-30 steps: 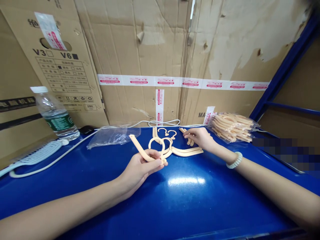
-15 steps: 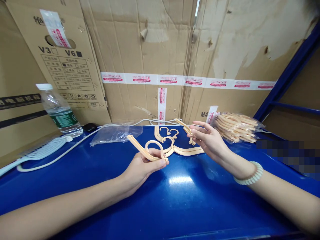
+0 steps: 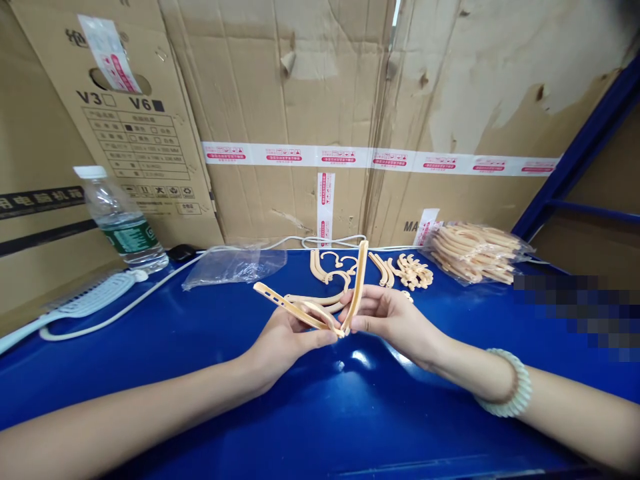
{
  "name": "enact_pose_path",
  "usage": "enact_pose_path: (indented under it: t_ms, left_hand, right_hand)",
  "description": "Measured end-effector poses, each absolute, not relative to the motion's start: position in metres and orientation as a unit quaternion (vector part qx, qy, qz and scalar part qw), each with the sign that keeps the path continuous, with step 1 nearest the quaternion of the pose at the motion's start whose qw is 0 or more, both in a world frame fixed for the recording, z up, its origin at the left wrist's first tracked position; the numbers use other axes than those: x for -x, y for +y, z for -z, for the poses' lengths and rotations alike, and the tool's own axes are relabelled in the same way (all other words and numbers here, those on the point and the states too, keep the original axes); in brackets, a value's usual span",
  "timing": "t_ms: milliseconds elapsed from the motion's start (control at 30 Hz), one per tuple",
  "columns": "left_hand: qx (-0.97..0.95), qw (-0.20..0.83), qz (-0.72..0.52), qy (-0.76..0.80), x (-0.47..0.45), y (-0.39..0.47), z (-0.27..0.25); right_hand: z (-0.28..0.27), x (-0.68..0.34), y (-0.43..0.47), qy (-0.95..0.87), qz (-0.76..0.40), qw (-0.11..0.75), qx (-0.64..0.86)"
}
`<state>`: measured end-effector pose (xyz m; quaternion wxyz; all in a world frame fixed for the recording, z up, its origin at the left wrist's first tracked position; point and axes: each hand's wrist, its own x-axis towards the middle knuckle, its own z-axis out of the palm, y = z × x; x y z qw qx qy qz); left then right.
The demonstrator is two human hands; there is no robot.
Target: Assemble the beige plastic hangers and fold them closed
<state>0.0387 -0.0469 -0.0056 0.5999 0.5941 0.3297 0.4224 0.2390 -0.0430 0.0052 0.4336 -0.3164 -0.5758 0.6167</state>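
My left hand (image 3: 280, 340) is closed on a beige plastic hanger arm with a hook (image 3: 270, 295) on it; the arm slants up to the left and shows slots near its end. Between the fingers of my right hand (image 3: 400, 323) stands a second hanger arm (image 3: 360, 277), nearly upright. The lower ends of the two arms meet in front of me, and fingers partly hide where they touch. Just behind my hands lies a beige hanger (image 3: 300, 299) on the blue table (image 3: 310, 413), its right part covered by my right hand and the upright arm.
Loose hooks (image 3: 346, 262), hanger arms (image 3: 384, 270) and a pile of small beige pieces (image 3: 415, 272) lie farther back. A bag of beige parts (image 3: 475, 253) is at right. Leftward are an empty plastic bag (image 3: 235, 267), white cable (image 3: 175, 275), hairbrush (image 3: 95, 297) and water bottle (image 3: 125, 227).
My right hand has come left and down with its hanger arm, which now stands upright against the left one. The left piece has turned, so its hook looks flatter.
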Motion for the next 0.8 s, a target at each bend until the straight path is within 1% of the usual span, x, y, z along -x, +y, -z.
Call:
enact_pose_path:
  t_ms: [100,267,433,567,800]
  left_hand:
    - [-0.592,0.588,-0.423,0.354,-0.040,-0.049,0.004]
    - [-0.600,0.555,-0.429,0.385,-0.042,-0.053,-0.001]
    - [-0.604,0.540,-0.434,0.394,-0.044,-0.055,-0.002]
    - [-0.603,0.518,-0.464,0.391,-0.043,-0.054,0.000]
    - [-0.594,0.556,-0.460,0.356,-0.041,-0.050,0.005]
  right_hand:
    - [-0.008,-0.239,-0.045,-0.600,-0.593,0.432,0.320]
    - [-0.010,-0.240,-0.046,-0.619,-0.586,0.414,0.319]
    - [-0.009,-0.237,-0.050,-0.631,-0.556,0.431,0.328]
    - [-0.010,-0.234,-0.055,-0.641,-0.519,0.443,0.352]
    - [-0.005,-0.229,-0.053,-0.641,-0.483,0.455,0.386]
